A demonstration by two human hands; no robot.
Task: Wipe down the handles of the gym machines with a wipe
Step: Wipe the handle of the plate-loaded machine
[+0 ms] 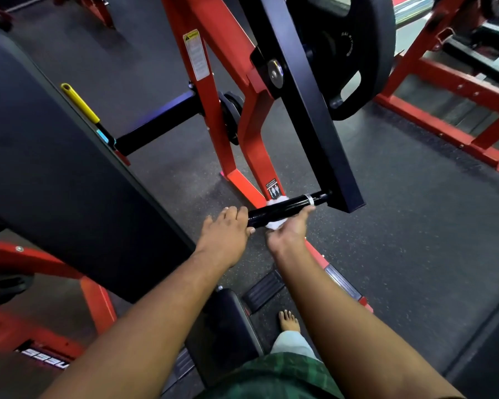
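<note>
Handle (pixel 283 208): black, glossy bar, lying slantwise, its far end fixed to the lower end of a black arm (pixel 308 105). A pale band circles it near that joint. Its near end lies under the left hand.

Left hand (pixel 228 228): palm down, fingers curled over the near end of the handle, gripping it.

Right hand (pixel 288 231): just right of the left hand, reaching in under the handle, fingers extended along the bar's underside toward the pale band. It presses the wipe up against the bar; whether the fingers curl around the bar cannot be told.

Wipe (pixel 274 224): white, crumpled, wrapped about the handle between the two hands. One tuft shows below the bar against the right palm, another above the bar beyond the knuckles of the left hand.

Frame (pixel 213 90): red, steel, rising beyond both hands, with a warning sticker high up and a smaller one at its foot, just past the handle.

Weight plate (pixel 355 53): black, mounted high on the arm, far above the right hand.

Pad (pixel 55 168): large, dark, upholstered, left of the left forearm. A yellow lever (pixel 79 103) stands at its far edge.

Floor (pixel 401 226): dark speckled rubber under everything.

Bare foot (pixel 289 321): on the floor below the right forearm, beside a ribbed black footplate (pixel 264 289).

Second red frame (pixel 450 116): far right, well apart from both hands.
</note>
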